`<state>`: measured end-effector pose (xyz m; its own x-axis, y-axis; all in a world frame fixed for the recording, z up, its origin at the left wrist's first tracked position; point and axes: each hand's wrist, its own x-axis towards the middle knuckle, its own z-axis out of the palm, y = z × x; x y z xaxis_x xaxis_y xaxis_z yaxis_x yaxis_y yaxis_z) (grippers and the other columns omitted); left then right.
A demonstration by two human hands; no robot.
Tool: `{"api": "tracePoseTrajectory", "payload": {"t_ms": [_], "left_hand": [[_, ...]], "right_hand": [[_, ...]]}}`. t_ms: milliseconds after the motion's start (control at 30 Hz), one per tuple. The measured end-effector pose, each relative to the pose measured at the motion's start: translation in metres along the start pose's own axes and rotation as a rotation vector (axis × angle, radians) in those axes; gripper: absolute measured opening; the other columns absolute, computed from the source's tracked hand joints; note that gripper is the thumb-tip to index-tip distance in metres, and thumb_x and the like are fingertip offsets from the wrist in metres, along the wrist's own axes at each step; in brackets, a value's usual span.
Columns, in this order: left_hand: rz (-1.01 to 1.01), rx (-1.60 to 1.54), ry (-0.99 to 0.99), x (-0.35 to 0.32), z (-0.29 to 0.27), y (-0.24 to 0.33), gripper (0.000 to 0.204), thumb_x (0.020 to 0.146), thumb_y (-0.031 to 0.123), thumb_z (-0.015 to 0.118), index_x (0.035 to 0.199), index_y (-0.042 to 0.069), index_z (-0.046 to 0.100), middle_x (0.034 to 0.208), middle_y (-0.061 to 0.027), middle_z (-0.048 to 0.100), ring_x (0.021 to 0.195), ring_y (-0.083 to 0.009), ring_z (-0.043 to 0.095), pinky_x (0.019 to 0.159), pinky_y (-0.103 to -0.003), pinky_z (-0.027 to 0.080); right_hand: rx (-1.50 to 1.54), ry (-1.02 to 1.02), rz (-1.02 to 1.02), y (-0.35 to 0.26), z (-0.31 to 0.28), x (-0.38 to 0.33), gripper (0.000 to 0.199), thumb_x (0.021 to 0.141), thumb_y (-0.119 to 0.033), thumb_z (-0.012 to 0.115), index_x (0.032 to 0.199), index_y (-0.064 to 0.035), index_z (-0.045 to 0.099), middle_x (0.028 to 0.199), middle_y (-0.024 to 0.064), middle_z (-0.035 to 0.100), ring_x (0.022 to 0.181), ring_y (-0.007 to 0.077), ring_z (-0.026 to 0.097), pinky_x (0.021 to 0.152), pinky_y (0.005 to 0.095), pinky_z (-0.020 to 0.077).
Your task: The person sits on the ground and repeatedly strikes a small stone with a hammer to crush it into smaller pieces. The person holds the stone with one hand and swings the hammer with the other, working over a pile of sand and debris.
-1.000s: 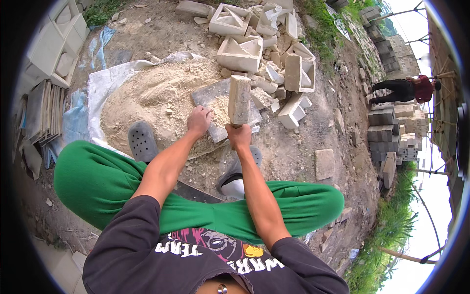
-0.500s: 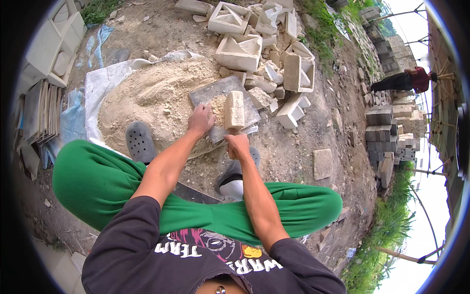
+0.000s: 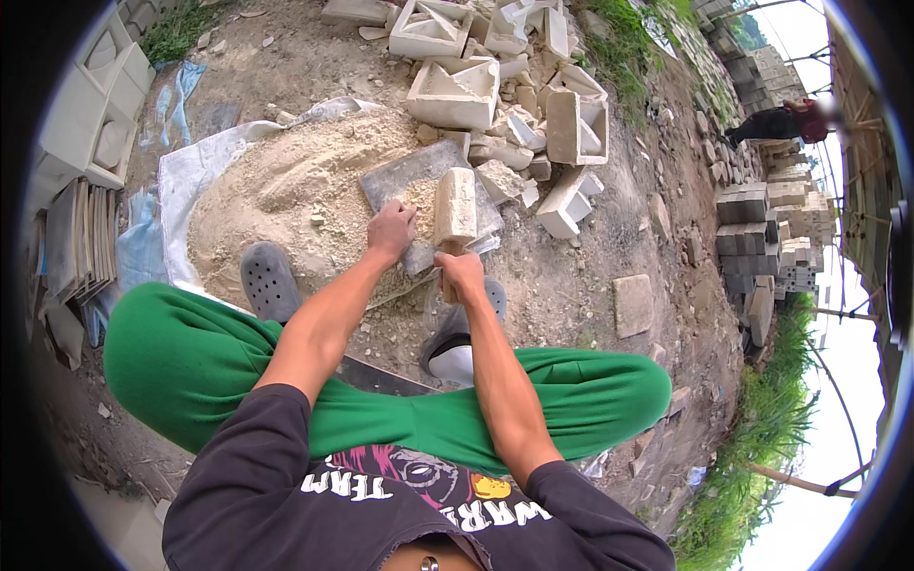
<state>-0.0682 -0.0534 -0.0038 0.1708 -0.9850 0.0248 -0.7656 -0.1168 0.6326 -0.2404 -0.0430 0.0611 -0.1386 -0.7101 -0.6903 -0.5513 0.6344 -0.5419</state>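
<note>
My right hand (image 3: 461,274) is closed round the short handle of a pale, dust-coated mallet (image 3: 456,204). Its blocky head lies over a flat grey slab (image 3: 386,183). Just left of the mallet head, my left hand (image 3: 391,231) rests at the slab's near edge with its fingers curled in; what they hold, if anything, is hidden. Crushed cream-coloured crumbs (image 3: 420,194) lie on the slab between hand and mallet. Behind and to the left, a heap of pale crushed material (image 3: 276,181) is spread on a white sheet (image 3: 178,190).
Broken cream blocks (image 3: 455,93) are piled beyond the slab. My grey clogs (image 3: 271,281) flank the work spot. A flat square stone (image 3: 633,305) lies to the right. Thin boards (image 3: 84,233) lean at the left. Another person (image 3: 785,124) is far right, near stacked blocks (image 3: 745,228).
The view has shifted slightly. The mallet head and both hands keep nearly the same place at the slab; the right hand still grips the handle.
</note>
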Motion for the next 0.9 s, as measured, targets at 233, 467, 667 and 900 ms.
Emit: {"api": "tracePoseTrajectory", "payload": {"t_ms": [233, 467, 667, 900], "left_hand": [[-0.013, -0.08, -0.071, 0.019, 0.018, 0.008, 0.018, 0.092, 0.019, 0.064, 0.101, 0.008, 0.074, 0.097, -0.0157, 0.064, 0.093, -0.0358, 0.065, 0.08, -0.047, 0.053], [0.008, -0.224, -0.049, 0.03, 0.018, 0.019, 0.02, 0.084, 0.014, 0.066, 0.101, 0.007, 0.075, 0.098, -0.0188, 0.069, 0.092, -0.0375, 0.067, 0.084, -0.044, 0.054], [-0.173, -0.468, -0.016, 0.031, 0.016, -0.004, 0.02, 0.086, 0.014, 0.064, 0.102, 0.007, 0.075, 0.094, -0.0175, 0.072, 0.087, -0.0313, 0.07, 0.081, -0.041, 0.055], [-0.327, -0.382, 0.342, 0.028, -0.015, -0.036, 0.018, 0.09, 0.018, 0.064, 0.104, 0.01, 0.073, 0.099, -0.0114, 0.07, 0.083, -0.0258, 0.069, 0.079, -0.037, 0.055]], "right_hand": [[0.041, 0.191, -0.26, 0.01, -0.002, 0.008, 0.029, 0.076, -0.023, 0.074, 0.089, 0.003, 0.071, 0.066, 0.0102, 0.068, 0.052, 0.0211, 0.067, 0.051, 0.0347, 0.0533], [-0.025, 0.139, -0.175, 0.021, -0.001, 0.021, 0.032, 0.074, -0.024, 0.076, 0.091, 0.0028, 0.071, 0.067, 0.0101, 0.069, 0.056, 0.021, 0.068, 0.055, 0.0354, 0.0543], [0.095, 0.215, -0.324, -0.019, -0.014, -0.003, 0.031, 0.075, -0.021, 0.077, 0.094, 0.0032, 0.07, 0.069, 0.0096, 0.069, 0.055, 0.017, 0.067, 0.052, 0.033, 0.0539], [0.012, 0.352, -0.599, -0.054, -0.01, -0.024, 0.024, 0.076, -0.019, 0.074, 0.078, 0.0035, 0.068, 0.061, 0.0105, 0.067, 0.053, 0.0181, 0.068, 0.052, 0.0339, 0.0524]]}}
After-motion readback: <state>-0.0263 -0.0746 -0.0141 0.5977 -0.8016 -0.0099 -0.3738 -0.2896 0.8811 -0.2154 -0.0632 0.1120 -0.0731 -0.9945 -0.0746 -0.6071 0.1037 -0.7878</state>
